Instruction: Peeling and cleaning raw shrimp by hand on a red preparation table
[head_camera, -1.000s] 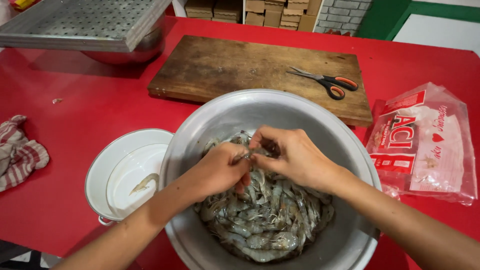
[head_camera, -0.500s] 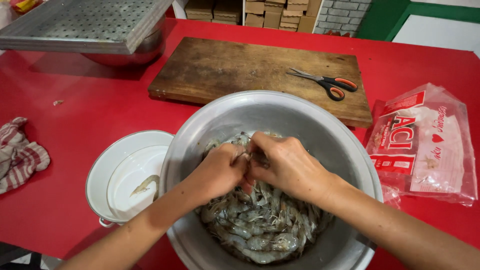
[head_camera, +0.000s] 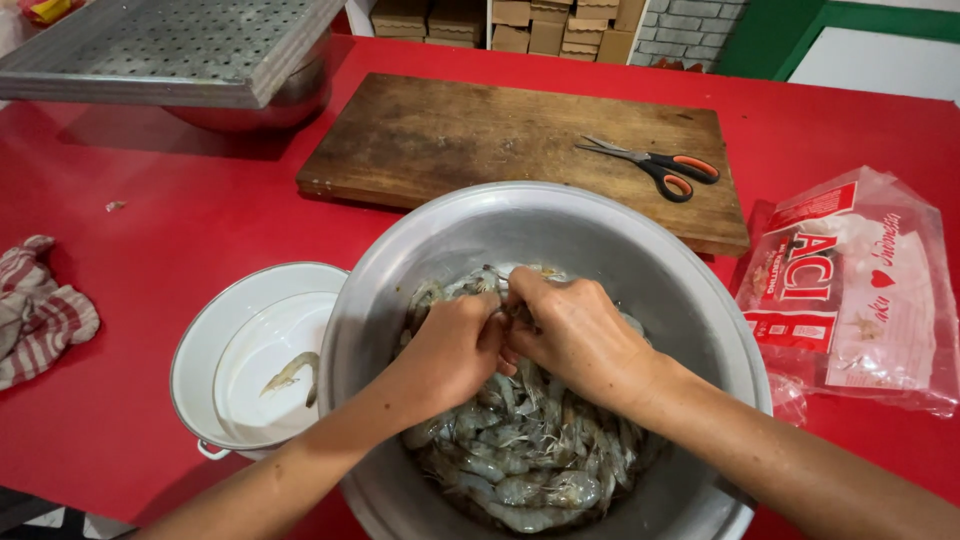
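Both hands were down inside the big metal bowl (head_camera: 700, 300), w/ the left hand (head_camera: 450, 350) and right hand (head_camera: 575, 335) pressed together over the pile of raw shrimp (head_camera: 520, 460). Left fingers were curled nearly shut and the right fingers (head_camera: 525, 300) bent in tight too, both pinching at one shrimp between them near the bowl's middle; the shrimp itself was mostly hidden by the knuckles, so exact grip can't be told. Rest of the shrimp lay heaped in the bowl's bottom, grey and shell-on.

Just left of the bowl, touching its rim, sat a white enamel pot (head_camera: 200, 350) w/ a single shrimp (head_camera: 290, 372) lying in it. Behind the bowl was a wooden cutting board (head_camera: 450, 140), and on its right end a pair of scissors (head_camera: 655, 165) w/ black-and-orange handles, blades closed. Right of the bowl lay a red-and-clear plastic bag (head_camera: 860, 290), crumpled. Far left of the bowl, a striped cloth (head_camera: 40, 310) sat bunched on the red surface (head_camera: 180, 220). Behind-left of the bowl, a perforated metal tray (head_camera: 160, 45) rested over another steel bowl (head_camera: 270, 100).
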